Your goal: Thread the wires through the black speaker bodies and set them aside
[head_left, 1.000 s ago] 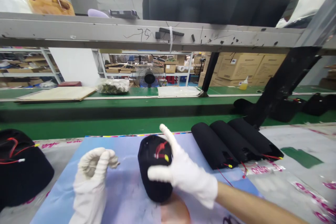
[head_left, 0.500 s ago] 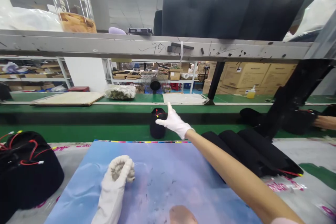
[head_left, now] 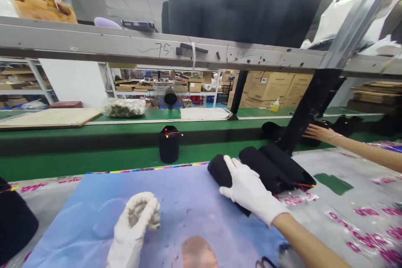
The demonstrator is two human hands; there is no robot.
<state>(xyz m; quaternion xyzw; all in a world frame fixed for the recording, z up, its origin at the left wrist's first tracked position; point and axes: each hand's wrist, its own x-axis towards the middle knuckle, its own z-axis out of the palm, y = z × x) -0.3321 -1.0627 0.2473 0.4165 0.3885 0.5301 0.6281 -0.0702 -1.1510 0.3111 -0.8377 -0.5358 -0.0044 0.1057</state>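
My right hand (head_left: 248, 188), in a white glove, lies over a black fabric tube (head_left: 219, 168), thumb on its near side and fingers across its top. That tube is the leftmost in a row of lying tubes, beside another black tube (head_left: 262, 167). My left hand (head_left: 138, 217), also gloved, is loosely curled above a blue-purple printed sheet (head_left: 179, 201), with nothing visible in its hollow. Ahead, on the green surface, a black tube with a red cord (head_left: 168, 146) stands upright, apart from both hands.
A larger black piece (head_left: 15, 213) stands at far left. Above runs a metal shelf (head_left: 125, 44) holding black tubes. A slanted black post (head_left: 303, 113) rises at right, where another person's hand (head_left: 317, 133) touches black items. Scissors handles (head_left: 265, 262) show at the bottom edge.
My right hand has moved from beside the upright tube back and right onto the leftmost lying tube. The upright tube stays standing. My view has turned right; my left hand stays curled.
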